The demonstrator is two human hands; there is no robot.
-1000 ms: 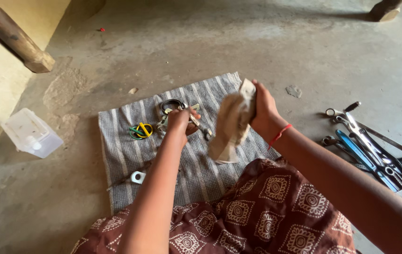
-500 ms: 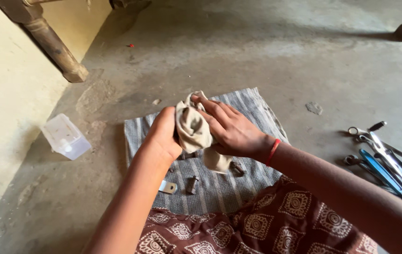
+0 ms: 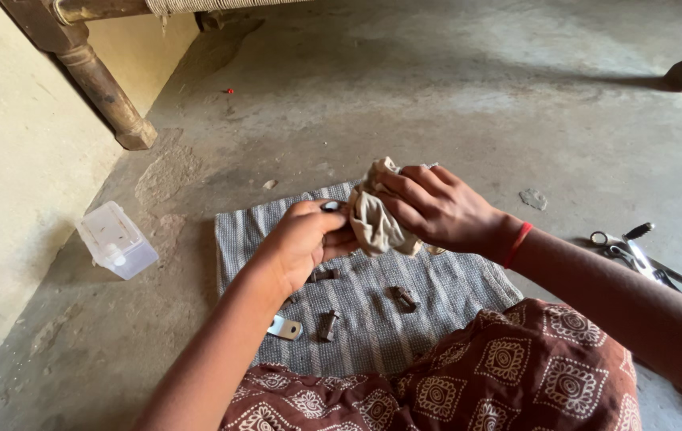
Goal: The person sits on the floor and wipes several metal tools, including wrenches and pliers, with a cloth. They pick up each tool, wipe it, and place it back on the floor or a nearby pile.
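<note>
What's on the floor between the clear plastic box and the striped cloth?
In the head view, only bare concrete floor lies between the clear plastic box and the grey striped cloth.

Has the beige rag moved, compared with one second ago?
Yes. The beige rag hung loose from the right hand; now it is bunched between both hands, nearer the left hand, above the striped cloth.

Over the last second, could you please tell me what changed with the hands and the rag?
The right hand brought the beige rag from mid-air onto the small metal part in the left hand's grip. The bolts stayed on the striped cloth.
</note>
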